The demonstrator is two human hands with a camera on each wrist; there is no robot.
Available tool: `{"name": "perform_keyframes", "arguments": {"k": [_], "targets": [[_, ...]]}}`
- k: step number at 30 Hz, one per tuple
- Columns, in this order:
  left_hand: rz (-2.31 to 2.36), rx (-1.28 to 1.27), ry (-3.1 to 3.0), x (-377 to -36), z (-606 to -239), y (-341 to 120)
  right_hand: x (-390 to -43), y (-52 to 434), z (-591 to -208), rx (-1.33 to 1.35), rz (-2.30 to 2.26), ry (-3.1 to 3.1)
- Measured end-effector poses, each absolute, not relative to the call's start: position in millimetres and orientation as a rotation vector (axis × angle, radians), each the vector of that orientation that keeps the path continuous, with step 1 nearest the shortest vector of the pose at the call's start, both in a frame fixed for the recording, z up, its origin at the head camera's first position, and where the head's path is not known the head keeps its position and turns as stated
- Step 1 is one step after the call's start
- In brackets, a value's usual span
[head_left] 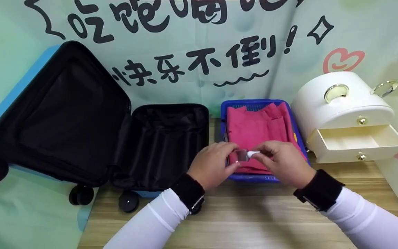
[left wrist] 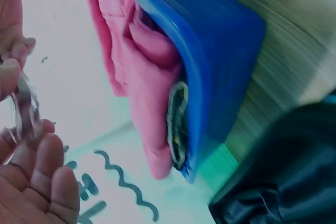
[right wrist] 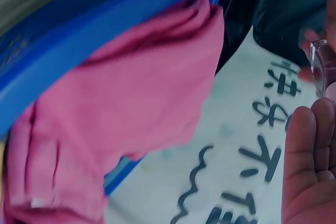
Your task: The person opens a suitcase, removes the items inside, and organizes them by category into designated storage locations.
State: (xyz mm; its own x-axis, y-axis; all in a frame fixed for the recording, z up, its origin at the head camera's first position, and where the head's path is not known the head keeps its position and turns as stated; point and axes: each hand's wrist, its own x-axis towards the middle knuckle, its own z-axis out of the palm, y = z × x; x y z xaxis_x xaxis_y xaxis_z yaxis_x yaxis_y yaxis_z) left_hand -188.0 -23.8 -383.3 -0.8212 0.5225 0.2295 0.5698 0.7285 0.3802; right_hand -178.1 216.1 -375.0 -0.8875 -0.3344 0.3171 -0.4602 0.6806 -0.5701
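In the head view a small nail polish bottle, clear and squarish with dark mauve contents and a white cap, is held between my two hands above the blue basket. My left hand pinches the glass body between thumb and fingers. From the other side my right hand pinches the white cap. The bottle shows at the edge of the right wrist view, partly covered by fingers. Pink folded cloth fills the basket under the hands.
An open suitcase with a black lining stands at the left, its lid leaning back. On the right is a white storage box with its lower drawer pulled out. A printed backdrop hangs behind the wooden tabletop.
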Motion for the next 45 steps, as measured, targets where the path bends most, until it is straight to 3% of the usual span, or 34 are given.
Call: {"name": "perform_keyframes", "arguments": {"k": [21,45], "targets": [[-0.62,-0.176,-3.207,-193,-454,-154,-191,401,-370,-0.079,0.675,-2.727],[-0.66,-0.045,-3.202,-195,-473,-168,-203,466,-399,-0.211,0.511,-2.875]]}}
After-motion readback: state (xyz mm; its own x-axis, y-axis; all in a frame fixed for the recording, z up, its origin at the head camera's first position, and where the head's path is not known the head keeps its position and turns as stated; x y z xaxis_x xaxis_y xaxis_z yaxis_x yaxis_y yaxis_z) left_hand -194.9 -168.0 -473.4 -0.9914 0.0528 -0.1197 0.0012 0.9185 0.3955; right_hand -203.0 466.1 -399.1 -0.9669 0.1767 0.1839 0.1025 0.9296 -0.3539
